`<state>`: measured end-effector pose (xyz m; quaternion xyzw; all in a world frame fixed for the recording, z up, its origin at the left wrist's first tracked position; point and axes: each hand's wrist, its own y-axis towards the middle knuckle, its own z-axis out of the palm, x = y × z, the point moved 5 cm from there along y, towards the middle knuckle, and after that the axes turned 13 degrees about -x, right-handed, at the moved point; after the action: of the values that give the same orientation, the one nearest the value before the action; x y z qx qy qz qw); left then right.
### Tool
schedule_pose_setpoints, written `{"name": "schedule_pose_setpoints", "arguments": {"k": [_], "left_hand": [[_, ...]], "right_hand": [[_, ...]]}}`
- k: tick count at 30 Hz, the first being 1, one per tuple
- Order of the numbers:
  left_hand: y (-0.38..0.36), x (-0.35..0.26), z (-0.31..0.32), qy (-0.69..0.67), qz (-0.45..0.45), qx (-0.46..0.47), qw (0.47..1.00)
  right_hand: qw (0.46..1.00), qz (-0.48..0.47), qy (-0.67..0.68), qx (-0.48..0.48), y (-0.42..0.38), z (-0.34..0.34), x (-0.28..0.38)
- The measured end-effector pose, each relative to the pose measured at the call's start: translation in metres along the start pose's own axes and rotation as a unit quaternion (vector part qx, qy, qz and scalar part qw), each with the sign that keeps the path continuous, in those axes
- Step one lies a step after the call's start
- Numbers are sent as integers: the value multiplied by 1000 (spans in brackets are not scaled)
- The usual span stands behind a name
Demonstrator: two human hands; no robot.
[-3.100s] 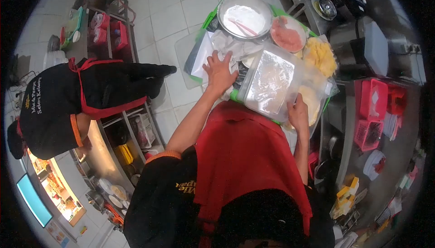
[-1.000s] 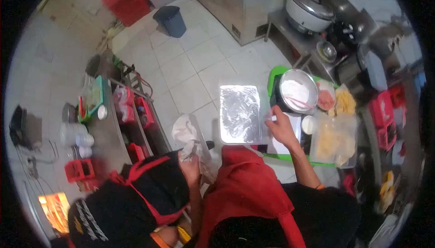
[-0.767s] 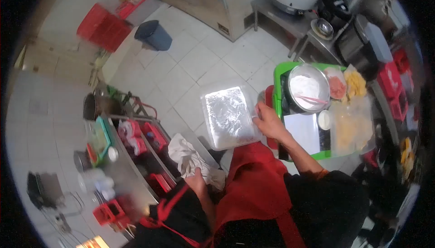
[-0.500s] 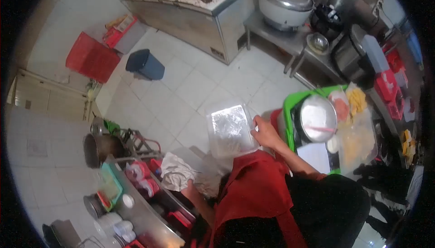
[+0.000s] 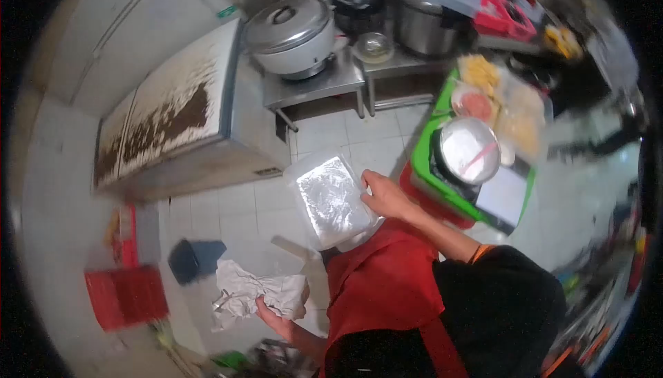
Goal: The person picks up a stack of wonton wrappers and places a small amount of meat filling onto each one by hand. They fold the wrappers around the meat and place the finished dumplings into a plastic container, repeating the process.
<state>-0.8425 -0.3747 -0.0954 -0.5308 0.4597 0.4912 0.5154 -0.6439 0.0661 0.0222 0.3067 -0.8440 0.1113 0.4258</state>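
Observation:
My right hand (image 5: 384, 196) grips the near right edge of a clear plastic container (image 5: 330, 202), held over the floor in front of the red apron (image 5: 387, 274). A bright patch of light reflects off the inside of the container. Lower and to the left, my left hand (image 5: 277, 320) is closed on a crumpled white cloth (image 5: 259, 289), which spreads out over the fingers. Container and cloth are apart from each other.
A green-topped stand (image 5: 428, 140) at right carries a metal pot (image 5: 469, 149) and food. At the back are a rice cooker (image 5: 290, 36) and stockpot (image 5: 425, 22) on steel tables. A worn chest freezer (image 5: 173, 115), red crate (image 5: 126, 297) and dark bin (image 5: 197, 260) stand left.
My view has swung to the right, so the freezer and bin now appear further left. The shelf at lower left has gone out of view. Both hands keep their hold.

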Motion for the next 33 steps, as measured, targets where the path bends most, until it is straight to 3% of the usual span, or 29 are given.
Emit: {"name": "schedule_pose_setpoints", "arguments": {"k": [1,3,4,6,12,17,22,23,24,25,26,29,33], "left_hand": [[29,-20,23,12,4,33,999],[64,-73,78,-46,-100,27,994],[74,-84,91,-35,-102,39,993],[121,-103,127,-121,-186,124,967],[284,-130,233,-88,-117,174,974],[444,-104,319,-77,-113,148,979],[510,-70,410,-66,-92,80,990],[560,-31,384,-61,-90,97,989],[611,-6,415,85,-71,122,986],[599,-21,420,237,-26,-10,971],[581,-35,412,370,19,-138,919],[538,-59,463,410,36,-115,904],[496,-91,512,383,220,-105,891]], "right_hand": [[999,25,6,-24,8,5,-4],[997,54,14,-59,22,19,-12],[994,77,11,-76,20,15,-21],[987,113,20,-114,19,19,-21],[958,211,25,-194,12,17,-28],[928,263,25,-263,13,34,-45],[914,284,20,-288,50,29,-85],[907,294,24,-301,62,26,-85],[898,309,25,-312,74,21,-81],[891,324,26,-318,85,13,-89],[884,331,23,-329,93,7,-95],[870,341,17,-356,116,-5,-106],[827,378,36,-414,128,-41,-124]]}}
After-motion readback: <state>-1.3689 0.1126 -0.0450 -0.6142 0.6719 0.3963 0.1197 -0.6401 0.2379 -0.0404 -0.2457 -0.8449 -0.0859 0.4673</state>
